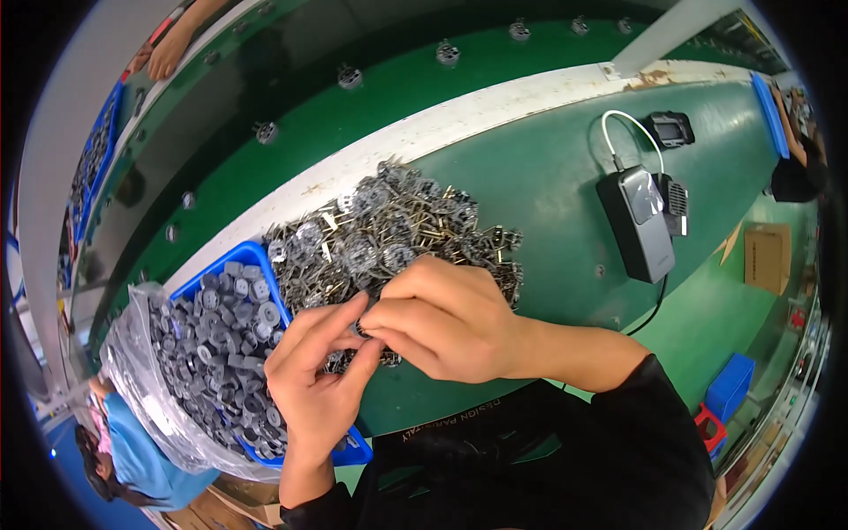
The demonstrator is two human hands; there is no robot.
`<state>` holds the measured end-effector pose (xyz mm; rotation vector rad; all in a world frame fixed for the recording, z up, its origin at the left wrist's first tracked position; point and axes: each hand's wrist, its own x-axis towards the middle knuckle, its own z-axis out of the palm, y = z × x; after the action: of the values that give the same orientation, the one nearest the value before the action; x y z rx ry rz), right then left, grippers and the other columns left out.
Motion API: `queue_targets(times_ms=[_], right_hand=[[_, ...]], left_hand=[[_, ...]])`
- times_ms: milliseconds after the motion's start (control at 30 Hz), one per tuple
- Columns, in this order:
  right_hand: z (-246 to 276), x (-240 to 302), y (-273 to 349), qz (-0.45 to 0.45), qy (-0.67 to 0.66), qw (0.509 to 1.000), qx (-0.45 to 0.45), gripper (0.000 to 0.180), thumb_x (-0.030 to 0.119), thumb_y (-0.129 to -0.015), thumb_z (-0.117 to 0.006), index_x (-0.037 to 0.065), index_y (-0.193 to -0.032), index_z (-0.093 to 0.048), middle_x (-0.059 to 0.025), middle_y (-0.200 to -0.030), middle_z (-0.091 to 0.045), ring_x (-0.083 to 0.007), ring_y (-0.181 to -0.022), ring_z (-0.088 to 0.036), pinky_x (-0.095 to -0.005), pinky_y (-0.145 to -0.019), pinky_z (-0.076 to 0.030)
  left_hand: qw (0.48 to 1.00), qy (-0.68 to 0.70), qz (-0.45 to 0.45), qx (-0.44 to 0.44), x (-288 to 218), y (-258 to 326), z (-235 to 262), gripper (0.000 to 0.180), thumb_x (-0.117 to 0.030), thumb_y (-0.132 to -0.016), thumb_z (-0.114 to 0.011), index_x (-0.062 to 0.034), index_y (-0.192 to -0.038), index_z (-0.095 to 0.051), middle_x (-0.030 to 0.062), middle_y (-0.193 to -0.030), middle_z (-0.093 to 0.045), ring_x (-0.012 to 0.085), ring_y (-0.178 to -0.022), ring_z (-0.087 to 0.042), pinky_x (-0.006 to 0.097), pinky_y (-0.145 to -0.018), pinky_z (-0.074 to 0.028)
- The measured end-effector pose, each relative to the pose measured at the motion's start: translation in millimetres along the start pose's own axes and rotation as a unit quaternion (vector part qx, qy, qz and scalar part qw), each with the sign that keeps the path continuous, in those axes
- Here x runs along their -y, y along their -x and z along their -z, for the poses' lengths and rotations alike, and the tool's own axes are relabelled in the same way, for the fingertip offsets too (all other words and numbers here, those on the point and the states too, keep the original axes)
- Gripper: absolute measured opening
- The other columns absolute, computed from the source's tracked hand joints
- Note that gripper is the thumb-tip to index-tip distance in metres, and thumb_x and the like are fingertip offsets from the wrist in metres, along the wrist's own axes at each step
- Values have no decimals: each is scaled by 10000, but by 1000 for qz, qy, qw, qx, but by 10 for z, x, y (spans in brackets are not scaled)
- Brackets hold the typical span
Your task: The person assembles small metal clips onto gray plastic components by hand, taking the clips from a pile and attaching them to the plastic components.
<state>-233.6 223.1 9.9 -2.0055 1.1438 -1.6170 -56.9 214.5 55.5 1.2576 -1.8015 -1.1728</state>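
In front of my chest both hands meet over a small dark round part (360, 329), mostly hidden by fingers. My left hand (314, 362) is closed, pinching it between thumb and fingers. My right hand (455, 322) grips the same part from the other side with bent fingers. Just beyond the hands lies a heap of plug inserts (389, 225), clear and dark round pieces with brass pins. To the left, grey plastic caps (221, 336) fill a plastic-bag-lined blue bin (274, 287) close to my left hand.
Past a white ledge (424, 115), a green conveyor belt (389, 93) carries spaced-out inserts. A black power bank (638, 225) with a white cable sits on the green table (548, 212), by a dark frame (669, 130). Other people work at far left and far right.
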Motion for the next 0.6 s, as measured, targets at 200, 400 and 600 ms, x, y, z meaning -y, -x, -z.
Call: queue_targets(times_ms=[200,400,600], right_hand=[[53,-57,21,-37,-25,998,-33,216,2,-734,-767,30,-929,-678,-77,-834,-608,-198,-621,-589,-299,-493,-473],[148,-86,-54,10,-4,1000,-25,228,-25,-688,-766,13,-890,-667,-88,-816,-605,-194,-611,-573,-284,-482,-453],[100,-66,-4,8,-10,1000,-5,214,-31,-695,-760,0,-877,-652,-90,-798,-601,-206,-619,-576,-289,-486,-451]], left_hand=[[991,105,73,35,-43,-112,-16,475,143,-709,-755,31,-1163,-671,57,-931,-602,87,-796,-634,205,-715,-552],[989,133,59,25,76,-136,-36,449,162,-736,-727,57,-1167,-655,69,-924,-601,98,-807,-638,214,-731,-555],[985,163,44,41,85,-82,-68,465,175,-738,-714,57,-1183,-646,78,-937,-599,107,-831,-635,231,-739,-566]])
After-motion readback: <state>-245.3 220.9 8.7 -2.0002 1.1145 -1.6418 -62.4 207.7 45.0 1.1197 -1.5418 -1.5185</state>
